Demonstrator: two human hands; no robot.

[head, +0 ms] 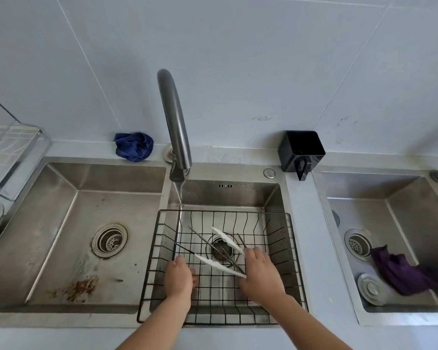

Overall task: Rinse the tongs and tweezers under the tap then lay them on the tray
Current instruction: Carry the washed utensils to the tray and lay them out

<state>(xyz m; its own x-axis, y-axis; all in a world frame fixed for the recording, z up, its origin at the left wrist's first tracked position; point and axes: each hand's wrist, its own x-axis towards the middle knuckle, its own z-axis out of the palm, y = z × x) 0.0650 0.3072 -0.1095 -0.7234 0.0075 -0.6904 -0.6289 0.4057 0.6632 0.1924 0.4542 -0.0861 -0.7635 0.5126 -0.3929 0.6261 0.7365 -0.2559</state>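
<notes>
Head view: in the middle sink point(238, 195), over the wire basket point(151, 263), the right hand point(259, 274) grips the white tongs point(214, 264), their arms spread, with steel tweezers point(202, 238) crossing them, clear of the water point(178, 195) running from the tap point(173, 122), while the left hand point(178, 276) curls beside one tong tip, grasp undeterminable.

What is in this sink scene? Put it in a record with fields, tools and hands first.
white tongs: spread in a V over the basket, clear of the stream
tweezers: dark metal, crossing the tongs
right hand: grips the tongs at their joined end
left hand: low in the basket, grip unclear
tap: running, stream falls at the basket's back left corner
black wire basket: sits in the middle sink
blue cloth: on the ledge left of the tap
purple cloth: in the right sink
</notes>
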